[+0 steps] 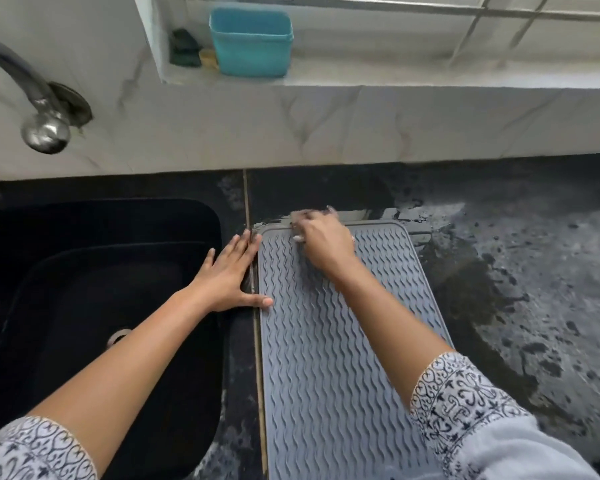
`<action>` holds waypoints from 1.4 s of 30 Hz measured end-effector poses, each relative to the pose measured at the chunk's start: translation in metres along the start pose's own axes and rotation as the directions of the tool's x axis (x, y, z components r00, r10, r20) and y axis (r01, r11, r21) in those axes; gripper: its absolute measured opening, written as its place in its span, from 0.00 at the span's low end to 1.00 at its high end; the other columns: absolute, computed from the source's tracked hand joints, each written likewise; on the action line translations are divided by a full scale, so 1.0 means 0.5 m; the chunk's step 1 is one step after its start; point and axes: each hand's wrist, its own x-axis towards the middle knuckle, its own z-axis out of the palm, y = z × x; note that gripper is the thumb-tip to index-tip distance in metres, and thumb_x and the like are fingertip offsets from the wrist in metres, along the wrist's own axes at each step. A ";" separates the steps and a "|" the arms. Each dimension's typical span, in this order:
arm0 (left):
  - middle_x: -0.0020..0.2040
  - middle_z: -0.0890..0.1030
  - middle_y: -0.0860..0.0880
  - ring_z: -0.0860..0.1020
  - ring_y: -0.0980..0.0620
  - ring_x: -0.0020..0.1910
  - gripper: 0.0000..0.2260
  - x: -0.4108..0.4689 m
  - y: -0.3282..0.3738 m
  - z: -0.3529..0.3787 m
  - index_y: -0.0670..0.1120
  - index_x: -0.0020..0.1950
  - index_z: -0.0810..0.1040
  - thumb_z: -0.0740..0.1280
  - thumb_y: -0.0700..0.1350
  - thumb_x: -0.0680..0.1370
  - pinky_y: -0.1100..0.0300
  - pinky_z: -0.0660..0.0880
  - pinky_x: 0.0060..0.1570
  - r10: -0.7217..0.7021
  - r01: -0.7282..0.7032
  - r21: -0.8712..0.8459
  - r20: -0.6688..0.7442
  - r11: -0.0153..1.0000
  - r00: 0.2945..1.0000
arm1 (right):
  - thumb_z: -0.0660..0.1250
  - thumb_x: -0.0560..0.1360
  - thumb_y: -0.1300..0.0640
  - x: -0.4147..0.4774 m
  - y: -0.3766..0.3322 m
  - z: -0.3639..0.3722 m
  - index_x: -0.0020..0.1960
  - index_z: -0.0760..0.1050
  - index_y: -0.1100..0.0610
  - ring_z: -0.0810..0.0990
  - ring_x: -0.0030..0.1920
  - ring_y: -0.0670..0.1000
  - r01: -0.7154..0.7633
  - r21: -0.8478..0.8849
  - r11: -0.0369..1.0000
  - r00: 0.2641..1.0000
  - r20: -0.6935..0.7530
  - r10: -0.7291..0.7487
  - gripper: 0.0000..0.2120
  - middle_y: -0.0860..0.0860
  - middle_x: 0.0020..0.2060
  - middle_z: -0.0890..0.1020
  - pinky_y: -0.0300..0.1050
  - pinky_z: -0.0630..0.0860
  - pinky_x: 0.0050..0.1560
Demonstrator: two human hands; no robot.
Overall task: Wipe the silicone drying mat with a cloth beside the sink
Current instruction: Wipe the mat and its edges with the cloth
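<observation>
The grey silicone drying mat [329, 341] lies on the dark worktop [516, 289], just right of the black sink [94, 289]. The right hand [326, 242] grips a blurred cloth [303, 218] at the mat's far left corner. The left hand [227, 271] rests flat with straight fingers at the mat's left edge.

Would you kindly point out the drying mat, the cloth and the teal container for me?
drying mat [326, 358], head view, on its bare ribbed middle.
cloth [303, 215], head view, on the blurred part showing at the mat's far edge.
teal container [252, 46], head view, on its front wall.
</observation>
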 end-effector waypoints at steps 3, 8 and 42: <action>0.74 0.27 0.55 0.32 0.53 0.74 0.53 0.002 0.002 -0.010 0.63 0.70 0.27 0.52 0.80 0.54 0.39 0.41 0.72 -0.010 0.007 0.056 0.044 0.998 0.999 | 0.63 0.76 0.53 -0.027 -0.038 0.016 0.66 0.72 0.54 0.68 0.66 0.57 0.165 -0.015 0.986 0.986 0.017 -0.165 0.19 0.54 0.65 0.73 0.54 0.70 0.60; 0.75 0.31 0.57 0.33 0.54 0.75 0.54 0.003 0.008 -0.012 0.62 0.73 0.30 0.56 0.78 0.57 0.39 0.41 0.71 -0.045 0.043 0.056 0.038 0.997 0.998 | 0.62 0.77 0.56 -0.024 0.053 0.002 0.64 0.74 0.56 0.70 0.64 0.58 0.008 -0.094 0.996 1.000 -0.026 -0.010 0.16 0.54 0.60 0.77 0.55 0.72 0.55; 0.77 0.35 0.53 0.36 0.52 0.76 0.53 -0.009 0.056 -0.028 0.58 0.75 0.33 0.64 0.72 0.64 0.42 0.39 0.73 -0.180 0.173 0.142 0.040 0.975 0.983 | 0.28 0.63 0.22 -0.308 0.495 -0.008 0.71 0.33 0.38 0.28 0.71 0.45 -0.216 0.142 0.966 0.973 0.109 0.201 0.40 0.44 0.72 0.31 0.59 0.31 0.70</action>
